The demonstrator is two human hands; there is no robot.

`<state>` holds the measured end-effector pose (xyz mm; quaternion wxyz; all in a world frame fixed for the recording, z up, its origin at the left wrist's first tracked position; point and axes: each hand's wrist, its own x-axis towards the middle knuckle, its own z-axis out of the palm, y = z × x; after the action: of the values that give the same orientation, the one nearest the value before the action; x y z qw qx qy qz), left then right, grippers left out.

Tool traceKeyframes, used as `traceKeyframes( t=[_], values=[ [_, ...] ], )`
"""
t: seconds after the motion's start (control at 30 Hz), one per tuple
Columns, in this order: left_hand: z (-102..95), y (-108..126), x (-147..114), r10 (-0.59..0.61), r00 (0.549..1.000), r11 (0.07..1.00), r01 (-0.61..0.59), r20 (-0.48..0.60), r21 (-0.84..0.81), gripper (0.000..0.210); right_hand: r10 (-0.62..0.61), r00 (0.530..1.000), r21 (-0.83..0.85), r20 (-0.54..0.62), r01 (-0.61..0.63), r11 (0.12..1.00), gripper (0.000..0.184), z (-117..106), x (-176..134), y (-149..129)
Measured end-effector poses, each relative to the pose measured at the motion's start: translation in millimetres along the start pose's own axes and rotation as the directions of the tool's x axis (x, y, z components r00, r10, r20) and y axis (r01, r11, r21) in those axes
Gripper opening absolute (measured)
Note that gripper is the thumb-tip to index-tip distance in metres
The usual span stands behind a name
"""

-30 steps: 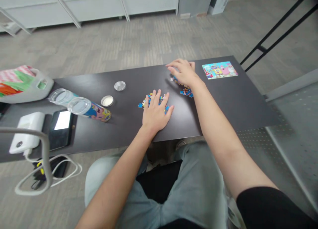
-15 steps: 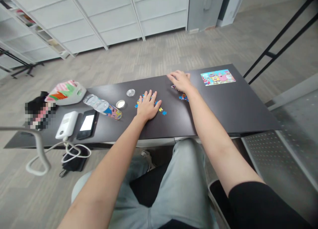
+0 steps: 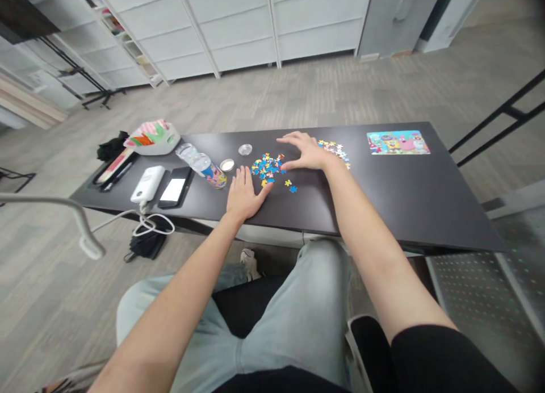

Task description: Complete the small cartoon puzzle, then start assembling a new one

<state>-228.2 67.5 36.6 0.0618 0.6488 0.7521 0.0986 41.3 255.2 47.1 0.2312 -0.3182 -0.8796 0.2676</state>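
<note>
Small jigsaw puzzle pieces (image 3: 266, 165), mostly blue and yellow, lie heaped on the dark table (image 3: 272, 208). Along the heap's left side rests my left hand (image 3: 244, 195), open, thumb spread from the fingers. My right hand (image 3: 306, 150) is open too, its thumb and fingers curved apart at the heap's right edge, with nothing visible between them. Beyond that hand lies a second, paler group of puzzle pieces (image 3: 336, 149), partly hidden by it. Two loose pieces, one a blue puzzle piece (image 3: 293, 189), sit nearer to me. A colourful cartoon picture (image 3: 398, 142) lies flat at the right.
Left of the pieces are a clear tube with a cartoon label (image 3: 214, 175), a round tin (image 3: 227, 165) and a clear lid (image 3: 245, 149). Farther left lie a phone (image 3: 175, 188), a white power bank (image 3: 147, 184) with a cable, and a white basket (image 3: 159, 142).
My left hand has slid left off the blue pile, uncovering it. My right hand has come left from the paler pieces to the pile's edge. The whole view has shifted.
</note>
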Motion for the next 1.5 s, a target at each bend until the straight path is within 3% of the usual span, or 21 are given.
traceKeyframes(
  t=[0.07, 0.17, 0.43, 0.8, 0.93, 1.07, 1.2, 1.33, 1.5],
  values=[
    [-3.2, -0.4, -4.0, 0.011, 0.999, 1.0, -0.011, 0.037, 0.019, 0.127, -0.022, 0.988, 0.019, 0.15, 0.019, 1.0, 0.165, 8.9, 3.4, -8.1],
    [-10.2, 4.5, -4.3, 0.018, 0.997, 1.0, -0.02, 0.076, 0.023, 0.128, -0.016, 0.958, 0.02, 0.287, 0.011, 1.0, 0.185, 20.6, 0.4, -12.8],
    [-12.3, 12.2, -5.4, 0.011, 0.996, 0.999, -0.015, 0.091, 0.042, 0.12, -0.033, 0.971, -0.121, 0.237, 0.064, 0.991, 0.163, 29.0, -34.5, -1.8],
    [-13.2, 23.0, -8.8, 0.002, 0.997, 0.995, -0.01, 0.081, 0.102, 0.097, 0.013, 0.991, -0.279, 0.132, 0.025, 0.96, 0.133, 46.8, -18.5, -21.4],
    [-14.1, 26.2, -11.2, 0.007, 0.997, 0.993, -0.016, 0.081, 0.113, 0.094, 0.013, 0.995, -0.22, 0.094, 0.008, 0.975, 0.118, 47.9, -14.6, -12.5],
    [-14.4, 25.3, -8.5, 0.026, 0.997, 0.995, -0.033, 0.076, 0.095, 0.102, 0.022, 1.0, -0.049, -0.006, -0.023, 0.999, 0.1, 44.6, -11.5, -1.4],
    [-15.0, 18.6, 11.4, 0.094, 0.991, 0.995, -0.097, 0.095, 0.022, 0.115, 0.045, 0.998, 0.059, -0.043, -0.042, 0.997, 0.1, 40.4, -10.0, 2.3],
    [-13.9, 11.0, 44.5, 0.176, 0.979, 0.984, -0.172, 0.103, -0.049, 0.102, 0.05, 0.998, 0.039, -0.028, -0.049, 0.998, 0.092, 42.6, -10.1, 2.5],
    [-9.9, 11.7, 83.3, 0.277, 0.949, 0.961, -0.274, 0.15, -0.04, 0.085, 0.052, 0.992, 0.148, -0.117, -0.034, 0.988, 0.1, 45.3, -16.3, 11.5]
  ],
)
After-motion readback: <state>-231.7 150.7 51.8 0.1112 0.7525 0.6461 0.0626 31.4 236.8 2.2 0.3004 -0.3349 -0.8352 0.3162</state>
